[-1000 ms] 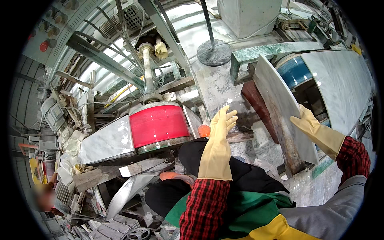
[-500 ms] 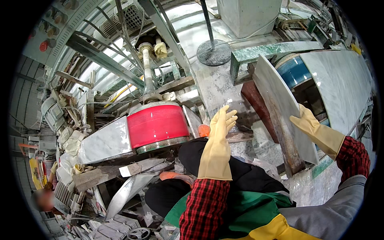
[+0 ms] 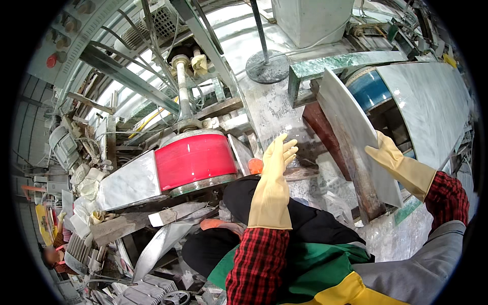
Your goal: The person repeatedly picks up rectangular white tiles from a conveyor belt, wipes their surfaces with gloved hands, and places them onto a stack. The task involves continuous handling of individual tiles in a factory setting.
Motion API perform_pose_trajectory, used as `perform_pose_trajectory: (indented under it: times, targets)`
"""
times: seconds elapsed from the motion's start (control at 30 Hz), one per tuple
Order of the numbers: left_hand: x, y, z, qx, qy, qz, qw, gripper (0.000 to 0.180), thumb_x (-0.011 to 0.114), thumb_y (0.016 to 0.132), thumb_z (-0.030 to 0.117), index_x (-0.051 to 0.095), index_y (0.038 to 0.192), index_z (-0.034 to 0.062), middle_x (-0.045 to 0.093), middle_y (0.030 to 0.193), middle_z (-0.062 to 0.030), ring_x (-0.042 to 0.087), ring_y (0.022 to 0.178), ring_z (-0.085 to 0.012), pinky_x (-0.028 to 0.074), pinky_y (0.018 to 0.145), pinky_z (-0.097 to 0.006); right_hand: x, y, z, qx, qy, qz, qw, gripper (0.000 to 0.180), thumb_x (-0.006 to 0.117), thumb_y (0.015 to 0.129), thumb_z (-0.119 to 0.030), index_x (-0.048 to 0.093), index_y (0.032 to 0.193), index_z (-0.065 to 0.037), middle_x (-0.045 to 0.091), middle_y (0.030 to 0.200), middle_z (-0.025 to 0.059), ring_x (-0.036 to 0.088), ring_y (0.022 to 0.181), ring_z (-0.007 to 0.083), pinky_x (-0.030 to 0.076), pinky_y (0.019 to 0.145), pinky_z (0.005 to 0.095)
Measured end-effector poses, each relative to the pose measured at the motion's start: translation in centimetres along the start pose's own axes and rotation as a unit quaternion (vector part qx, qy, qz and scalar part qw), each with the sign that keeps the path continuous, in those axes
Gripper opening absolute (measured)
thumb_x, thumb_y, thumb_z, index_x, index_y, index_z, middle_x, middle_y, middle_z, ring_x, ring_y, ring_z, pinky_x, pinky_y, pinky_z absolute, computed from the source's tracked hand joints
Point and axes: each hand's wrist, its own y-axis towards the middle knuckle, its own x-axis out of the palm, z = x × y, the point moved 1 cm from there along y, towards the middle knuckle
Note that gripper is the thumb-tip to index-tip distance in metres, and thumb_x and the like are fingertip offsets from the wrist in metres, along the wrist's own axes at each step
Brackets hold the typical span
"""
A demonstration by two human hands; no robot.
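A pale grey-white stone slab [image 3: 351,122] stands on edge right of centre, tilted against a rusty, stained support along its lower left side. My right hand [image 3: 394,160], in a cream rubber glove, grips the slab's right edge, thumb toward its face and other fingers partly hidden. In the middle, over my dark trousers, my left hand [image 3: 272,178] is raised in a matching glove. Its fingers are slightly bent and apart, and nothing is in it. A gap of wet floor separates it from the slab.
To the left is a glossy red drum [image 3: 195,161] beside a pale slab [image 3: 129,180]. A blue drum [image 3: 370,90] and a broad marble slab [image 3: 427,104] lie to the right. A round metal base with a pole [image 3: 268,67] stands ahead. A person [image 3: 58,256] is at far left.
The whole view has shifted slightly left, with both hands and the slab keeping nearly the same places. The person at far left has changed posture a little.
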Motion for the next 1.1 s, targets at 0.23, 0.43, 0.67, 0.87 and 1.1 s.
perform_pose_trajectory:
  times: [0.23, 0.43, 0.67, 0.87, 1.1]
  targets:
    - [-0.2, 0.5, -0.3, -0.012, 0.019, -0.012, 1.0, 0.046, 0.054, 0.097, 0.043, 0.058, 0.129, 0.0104, 0.069, 0.113, -0.0134, 0.068, 0.093, -0.0177, 0.053, 0.08, -0.028, 0.3, 0.7, 2.0, -0.008, -0.008, 0.011, 1.0, 0.057, 0.064, 0.081, -0.019, 0.049, 0.132, 0.003, 0.065, 0.113, 0.0185, 0.062, 0.105, 0.023, 0.046, 0.094, 0.0314]
    - [-0.2, 0.5, -0.3, -0.007, 0.017, -0.011, 1.0, 0.045, 0.056, 0.096, 0.042, 0.06, 0.127, 0.0111, 0.07, 0.111, -0.013, 0.068, 0.091, -0.0174, 0.053, 0.079, -0.027, 0.2, 0.5, 1.4, -0.007, 0.0, 0.008, 1.0, 0.058, 0.064, 0.081, -0.018, 0.048, 0.132, 0.004, 0.065, 0.113, 0.0187, 0.062, 0.106, 0.0238, 0.045, 0.095, 0.032]
    - [0.0, 0.3, 0.0, -0.017, 0.025, 0.0, 1.0, 0.045, 0.057, 0.095, 0.043, 0.061, 0.126, 0.0117, 0.07, 0.111, -0.012, 0.068, 0.093, -0.0173, 0.053, 0.079, -0.027, 0.1, 0.2, 0.7, 0.004, 0.007, 0.001, 1.0, 0.054, 0.064, 0.083, -0.015, 0.05, 0.131, 0.003, 0.064, 0.114, 0.0141, 0.059, 0.107, 0.0201, 0.044, 0.095, 0.0306]
    - [0.2, 0.0, 0.3, -0.021, 0.029, 0.003, 0.999, 0.045, 0.055, 0.096, 0.043, 0.06, 0.127, 0.0115, 0.07, 0.111, -0.0117, 0.068, 0.092, -0.0166, 0.053, 0.079, -0.027, 0.3, 0.6, 1.7, 0.0, -0.027, 0.014, 1.0, 0.057, 0.064, 0.081, -0.02, 0.049, 0.132, 0.002, 0.065, 0.112, 0.02, 0.062, 0.105, 0.0261, 0.046, 0.094, 0.0328]
    - [-0.2, 0.2, -0.2, 0.007, 0.028, -0.014, 0.999, 0.045, 0.054, 0.097, 0.044, 0.059, 0.128, 0.0113, 0.07, 0.111, -0.0112, 0.068, 0.092, -0.0165, 0.053, 0.079, -0.027, 0.3, 0.7, 1.6, -0.002, -0.008, 0.004, 1.0, 0.053, 0.063, 0.083, -0.014, 0.05, 0.131, 0.002, 0.064, 0.114, 0.0145, 0.06, 0.107, 0.0204, 0.045, 0.095, 0.0306]
